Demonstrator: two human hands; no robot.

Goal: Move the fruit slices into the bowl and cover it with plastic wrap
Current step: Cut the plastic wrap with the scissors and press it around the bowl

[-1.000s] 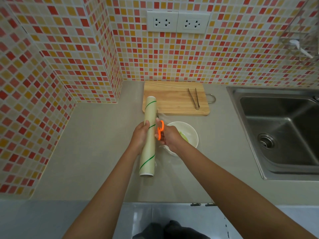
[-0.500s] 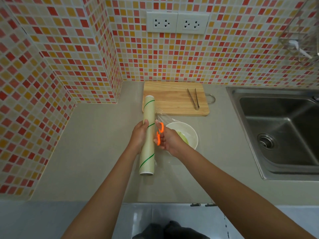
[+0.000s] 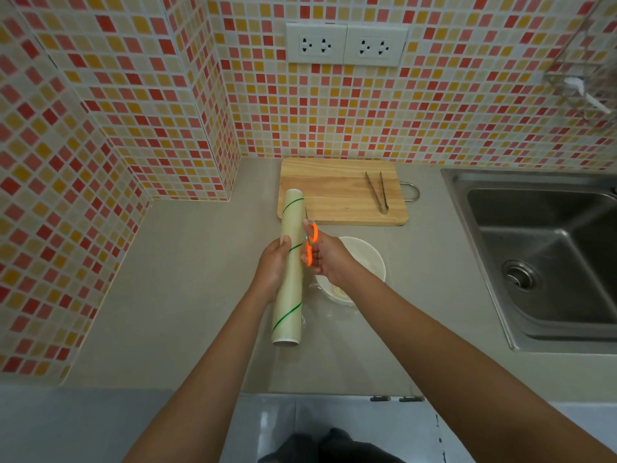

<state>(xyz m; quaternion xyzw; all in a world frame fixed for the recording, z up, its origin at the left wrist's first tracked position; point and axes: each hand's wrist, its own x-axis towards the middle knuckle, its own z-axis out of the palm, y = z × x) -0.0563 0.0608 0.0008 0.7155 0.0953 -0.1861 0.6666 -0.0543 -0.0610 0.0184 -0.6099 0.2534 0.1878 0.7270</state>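
My left hand [image 3: 274, 267] grips a pale roll of plastic wrap [image 3: 289, 295] with green stripes, held lengthwise above the counter. My right hand [image 3: 329, 259] holds orange-handled scissors [image 3: 310, 240], blades pointing away along the right side of the roll. A clear sheet of wrap [image 3: 334, 315] stretches from the roll to the right, over the white bowl [image 3: 370, 259]. Pale fruit slices [image 3: 339, 290] show in the bowl, partly hidden by my right hand.
A wooden cutting board [image 3: 334, 192] lies behind the bowl with metal tongs [image 3: 379, 195] on it. A steel sink [image 3: 547, 259] is set into the counter at the right. Tiled walls close the left and back.
The scissors have advanced away from me along the roll's right side, and my right hand now covers more of the bowl. The roll has stayed nearly still.
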